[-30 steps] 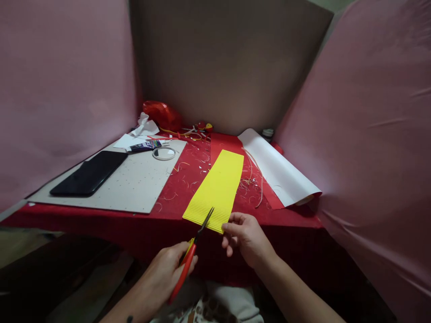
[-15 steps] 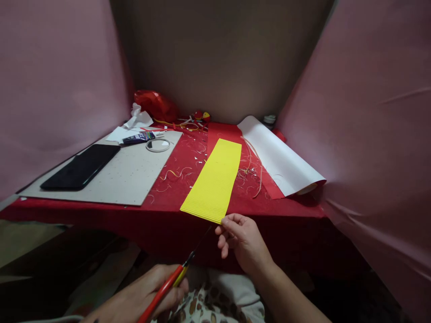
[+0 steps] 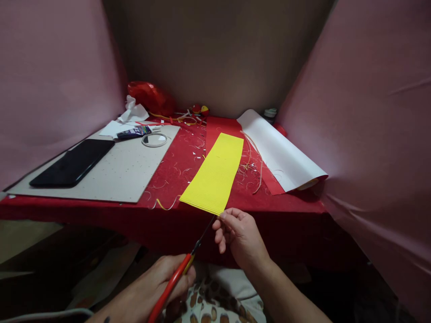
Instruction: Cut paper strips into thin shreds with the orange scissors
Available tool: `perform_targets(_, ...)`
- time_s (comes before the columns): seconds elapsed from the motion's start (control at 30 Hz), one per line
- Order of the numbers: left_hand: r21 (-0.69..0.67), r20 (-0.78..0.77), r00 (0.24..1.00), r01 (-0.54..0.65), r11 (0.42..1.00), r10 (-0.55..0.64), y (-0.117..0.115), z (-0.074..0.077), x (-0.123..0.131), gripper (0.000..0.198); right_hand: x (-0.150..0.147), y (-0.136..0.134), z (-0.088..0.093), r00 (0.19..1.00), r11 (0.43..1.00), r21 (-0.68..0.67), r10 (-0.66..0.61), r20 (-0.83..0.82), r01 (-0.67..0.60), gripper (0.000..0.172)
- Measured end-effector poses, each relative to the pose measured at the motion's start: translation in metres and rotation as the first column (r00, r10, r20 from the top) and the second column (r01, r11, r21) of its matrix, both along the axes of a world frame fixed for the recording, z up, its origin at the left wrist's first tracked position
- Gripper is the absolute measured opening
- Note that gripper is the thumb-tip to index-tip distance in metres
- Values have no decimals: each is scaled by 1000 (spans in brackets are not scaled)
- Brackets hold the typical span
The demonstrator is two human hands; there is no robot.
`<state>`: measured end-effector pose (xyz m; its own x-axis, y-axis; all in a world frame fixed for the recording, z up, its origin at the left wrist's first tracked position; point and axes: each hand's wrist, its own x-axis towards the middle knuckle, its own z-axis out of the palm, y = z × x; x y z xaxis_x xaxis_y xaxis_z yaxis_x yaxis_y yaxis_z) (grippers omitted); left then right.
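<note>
A ribbed yellow sheet of corrugated paper (image 3: 217,172) lies lengthwise over the red-covered table, its near end at the front edge. At that sheet's near right corner, my right hand (image 3: 240,231) pinches it between thumb and fingers, the other fingers curled. Below and to the left, my left hand (image 3: 171,273) is closed around scissors (image 3: 175,280) with red and yellow handles. The dark blades point up and right, their tips close to the corner by my right fingertips. Whether the tips touch the paper I cannot tell.
On the left a grey board (image 3: 124,166) carries a black phone (image 3: 72,163), a paint tube (image 3: 134,131) and a ring (image 3: 154,140). A white-backed red roll (image 3: 279,152) lies right. Thin scraps (image 3: 161,204) litter the red cloth (image 3: 168,172); a red bag (image 3: 151,98) sits behind.
My left hand has moved up and right, bringing the scissors' tips to the sheet's near corner. My right hand keeps its pinch. A curled yellow and white strip now lies nearer the table's front edge.
</note>
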<state>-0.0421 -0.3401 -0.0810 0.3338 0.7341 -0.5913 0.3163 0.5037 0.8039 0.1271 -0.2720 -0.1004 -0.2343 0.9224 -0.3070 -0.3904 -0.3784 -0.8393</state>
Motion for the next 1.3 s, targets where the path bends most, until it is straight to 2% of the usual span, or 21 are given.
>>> perform_targets(0.1, -4, 62, 997, 40, 999, -39, 3, 1, 2, 31, -5, -1, -1, 1000, 1000, -2, 18, 15, -18, 17)
perform_targets(0.3, 24, 84, 996, 13, 1000, -15, 12, 1, 8, 29, -13, -1, -1, 999, 999, -22, 50, -7, -50, 18)
perform_targets(0.53, 78, 31, 998, 55, 995, -57, 17, 2, 4, 31, -14, 0, -1, 999, 998, -28, 51, -19, -51, 21)
perform_targets(0.7, 30, 45, 998, 47, 998, -49, 17, 3, 4, 33, -12, -1, -3, 997, 998, -29, 59, -44, -61, 18)
perform_targets(0.97, 22, 76, 996, 36, 999, -37, 16, 0, 3, 30, -17, -2, -4, 999, 1000, -11, 22, 36, -22, 24)
perform_targets(1.3, -73, 110, 994, 6, 997, 2, 10, -8, 3, 46, -18, -3, -10, 997, 999, -6, 32, 68, -31, 22)
